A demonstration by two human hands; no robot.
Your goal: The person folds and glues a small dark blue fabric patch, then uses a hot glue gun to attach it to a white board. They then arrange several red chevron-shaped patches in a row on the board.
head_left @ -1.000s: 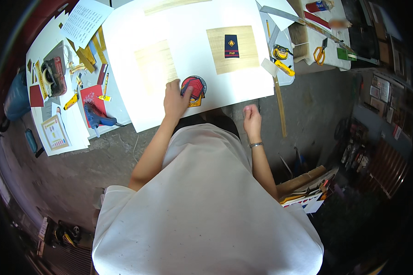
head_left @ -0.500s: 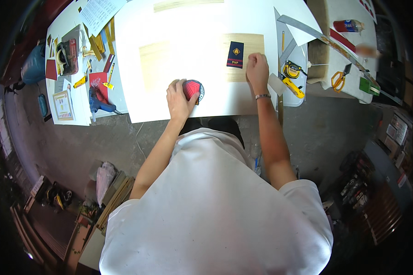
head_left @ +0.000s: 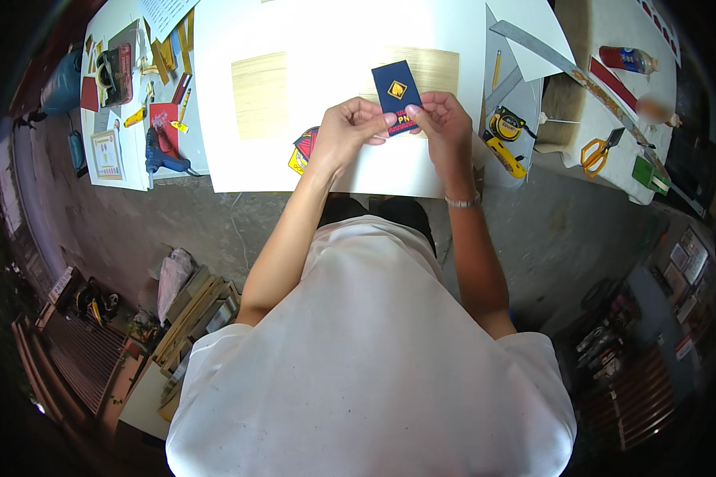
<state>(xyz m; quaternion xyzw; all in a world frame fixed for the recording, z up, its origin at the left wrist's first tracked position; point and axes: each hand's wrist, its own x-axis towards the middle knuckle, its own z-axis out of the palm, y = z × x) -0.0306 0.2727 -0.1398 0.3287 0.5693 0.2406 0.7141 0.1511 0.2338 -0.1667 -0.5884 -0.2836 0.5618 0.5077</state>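
A dark blue rectangular cloth patch (head_left: 389, 77), like a shoulder board, is lifted in front of me and tilted slightly. It has a gold diamond emblem and red and yellow trim at its near end. My left hand (head_left: 347, 133) pinches its lower left edge between thumb and fingers. On the lower right edge my right hand (head_left: 449, 126) grips it likewise, thumb on top. A red, yellow and dark blue embroidered badge (head_left: 301, 153) lies on the white board (head_left: 250, 171), partly covered by my left wrist.
Pale wood-grain pieces (head_left: 258, 95) lie on the board. To the right are a tape measure (head_left: 507, 124), a yellow cutter (head_left: 504, 156), a metal square (head_left: 533, 46), scissors (head_left: 599, 151) and a bottle (head_left: 627, 60). At left sit a blue glue gun (head_left: 163, 157) and a red-and-black tool (head_left: 118, 75).
The blue patch has been picked up off the board and is now between both hands. My left hand has let go of the badge, and my right hand has moved inward to the patch.
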